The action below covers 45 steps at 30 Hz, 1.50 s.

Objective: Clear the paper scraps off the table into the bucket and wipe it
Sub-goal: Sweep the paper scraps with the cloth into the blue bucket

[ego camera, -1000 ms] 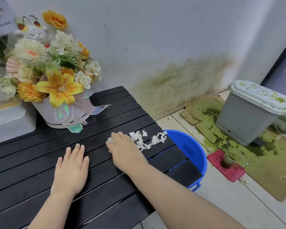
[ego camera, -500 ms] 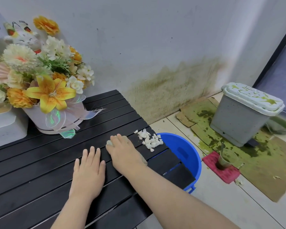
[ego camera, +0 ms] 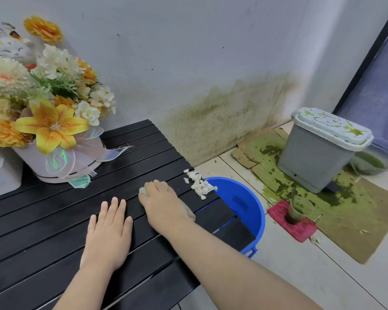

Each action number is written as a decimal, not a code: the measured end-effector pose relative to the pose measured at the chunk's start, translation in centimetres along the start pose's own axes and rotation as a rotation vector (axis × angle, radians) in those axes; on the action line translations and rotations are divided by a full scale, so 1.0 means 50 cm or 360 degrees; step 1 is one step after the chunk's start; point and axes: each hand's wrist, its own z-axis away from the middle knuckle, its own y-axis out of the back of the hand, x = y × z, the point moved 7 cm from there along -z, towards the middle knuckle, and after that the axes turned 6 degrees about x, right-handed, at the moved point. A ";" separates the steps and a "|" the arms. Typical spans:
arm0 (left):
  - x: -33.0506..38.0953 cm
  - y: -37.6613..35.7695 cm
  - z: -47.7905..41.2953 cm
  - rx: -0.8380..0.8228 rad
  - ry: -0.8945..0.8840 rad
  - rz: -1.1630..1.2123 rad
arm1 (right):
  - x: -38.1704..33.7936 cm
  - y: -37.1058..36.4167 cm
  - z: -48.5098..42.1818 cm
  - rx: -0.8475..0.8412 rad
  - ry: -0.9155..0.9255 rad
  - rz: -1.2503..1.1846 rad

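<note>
Presses right grip, fingers curled over a wadded pale cloth, down on the black slatted table near its far right end. Rests left grip flat beside it, just to the left and nearer the body, fingers straight and together, holding nothing. Faces the paper scraps just beyond the right knuckles, ahead and to the right: a narrow white heap, apart from the cloth, lying at the table's end edge with its long axis running roughly along that edge. Has the blue bucket standing on the floor just past that same edge, partly tucked under the table's corner, open mouth below the heap. Calls, by the look of it, for a short push of the cloth ahead and rightward, across the heap's length, to tip the scraps over the edge; falls to the right grip, much the nearer of the two.
</note>
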 end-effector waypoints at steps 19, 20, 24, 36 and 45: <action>0.078 -0.008 0.070 0.0005 0.0073 0.0030 | 0.044 0.027 0.054 -0.0006 0.0028 -0.0133; 0.077 -0.010 0.070 0.0007 0.0079 0.0039 | 0.063 0.021 0.046 -0.0008 0.0000 -0.0142; 0.073 -0.012 0.065 0.0002 0.0080 0.0040 | 0.167 0.023 0.027 0.0020 -0.0265 -0.0160; 0.074 -0.011 0.067 -0.0006 0.0080 0.0034 | 0.101 0.035 0.067 -0.0021 0.0039 -0.0178; 0.075 -0.012 0.066 -0.0013 0.0083 0.0025 | 0.249 0.082 0.055 0.0048 -0.0565 -0.0120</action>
